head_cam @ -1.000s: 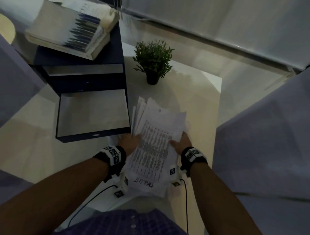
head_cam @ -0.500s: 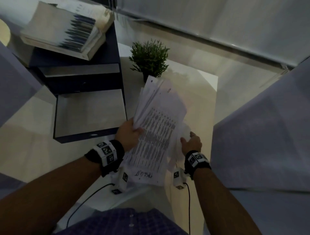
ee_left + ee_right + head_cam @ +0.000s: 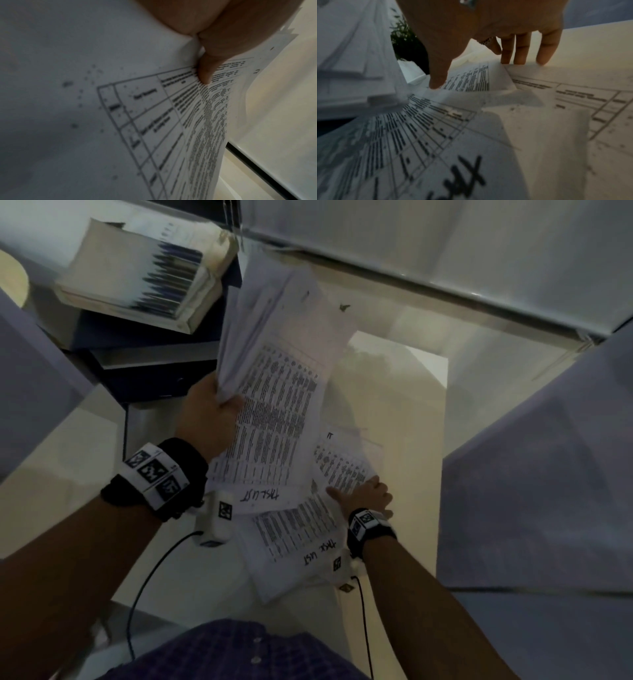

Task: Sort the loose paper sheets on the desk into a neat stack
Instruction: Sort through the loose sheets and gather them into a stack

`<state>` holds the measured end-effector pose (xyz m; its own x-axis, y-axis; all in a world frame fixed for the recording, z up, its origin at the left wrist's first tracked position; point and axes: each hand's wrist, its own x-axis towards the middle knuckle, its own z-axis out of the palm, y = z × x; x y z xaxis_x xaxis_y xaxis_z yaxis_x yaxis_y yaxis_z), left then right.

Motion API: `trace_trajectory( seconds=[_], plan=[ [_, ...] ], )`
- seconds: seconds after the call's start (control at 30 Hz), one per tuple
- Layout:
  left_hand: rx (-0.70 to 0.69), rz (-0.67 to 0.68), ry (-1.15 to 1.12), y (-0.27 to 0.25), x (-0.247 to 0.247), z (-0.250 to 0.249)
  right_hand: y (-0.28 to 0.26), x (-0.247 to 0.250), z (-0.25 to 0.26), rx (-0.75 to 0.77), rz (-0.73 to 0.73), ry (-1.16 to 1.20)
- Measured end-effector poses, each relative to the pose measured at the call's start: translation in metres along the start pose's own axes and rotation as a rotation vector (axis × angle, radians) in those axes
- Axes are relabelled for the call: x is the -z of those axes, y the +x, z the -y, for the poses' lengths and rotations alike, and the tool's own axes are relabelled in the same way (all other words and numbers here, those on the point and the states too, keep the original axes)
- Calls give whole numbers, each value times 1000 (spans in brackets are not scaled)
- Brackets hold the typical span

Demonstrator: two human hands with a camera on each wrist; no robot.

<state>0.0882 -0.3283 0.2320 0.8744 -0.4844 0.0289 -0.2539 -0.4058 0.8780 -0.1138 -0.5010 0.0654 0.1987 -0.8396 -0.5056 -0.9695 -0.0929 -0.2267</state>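
Meanwhile, the left hand (image 3: 209,419) grips a bundle of papers (image 3: 274,378) raised above the desk (image 3: 404,405), as the right hand (image 3: 364,496), fingers spread, presses loose sheets (image 3: 301,539) lying there.

Loose printed sheets (image 3: 301,539) lie overlapping on the pale desk (image 3: 404,405).

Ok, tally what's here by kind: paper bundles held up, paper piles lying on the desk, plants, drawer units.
Paper bundle held up by the left hand: 1
Loose paper pile on the desk, under the right hand: 1
Potted plant: 1
Dark drawer unit: 1
Total: 4
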Motion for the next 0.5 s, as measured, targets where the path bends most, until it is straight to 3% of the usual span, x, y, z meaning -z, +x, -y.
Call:
trace_trajectory(
  seconds=[0.13, 0.23, 0.3, 0.43, 0.5],
  plan=[
    [13, -29, -68, 6, 11, 1, 3, -10, 13, 24, 33, -40],
    [13, -27, -101, 9, 19, 5, 15, -16, 12, -23, 54, 118],
    [13, -21, -117, 12, 24, 9, 17, -18, 11, -23, -6, 190],
    [24, -11, -143, 14, 25, 10, 10, -13, 12, -63, -57, 19],
    [22, -9, -136, 14, 24, 9, 12, -13, 14, -54, -31, 56]
  ],
)
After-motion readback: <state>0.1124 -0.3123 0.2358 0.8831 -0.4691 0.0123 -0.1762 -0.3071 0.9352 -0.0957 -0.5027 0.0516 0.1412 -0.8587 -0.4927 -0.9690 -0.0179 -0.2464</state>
